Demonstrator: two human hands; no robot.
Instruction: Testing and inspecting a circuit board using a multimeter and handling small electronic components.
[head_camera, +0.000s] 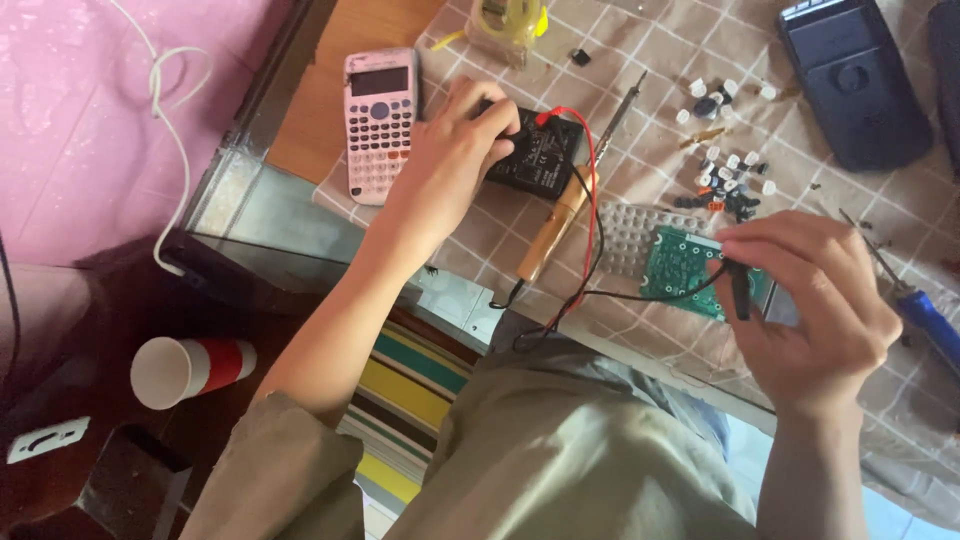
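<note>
My left hand (452, 150) rests on a black meter box (545, 155) beside a pink calculator (379, 122). Red and black leads (590, 215) run from the box toward my right hand (812, 300). That hand pinches a black probe (740, 285) against a green circuit board (680, 268), which lies over a grey keypad mat (632, 232). Whether the right hand also holds the board I cannot tell.
A wooden-handled soldering iron (560, 215) lies between the hands. Several small caps and parts (728, 175) are scattered at the back, near a dark device (852, 80). A blue-handled screwdriver (925, 310) lies right. A red paper cup (190, 368) is on the floor.
</note>
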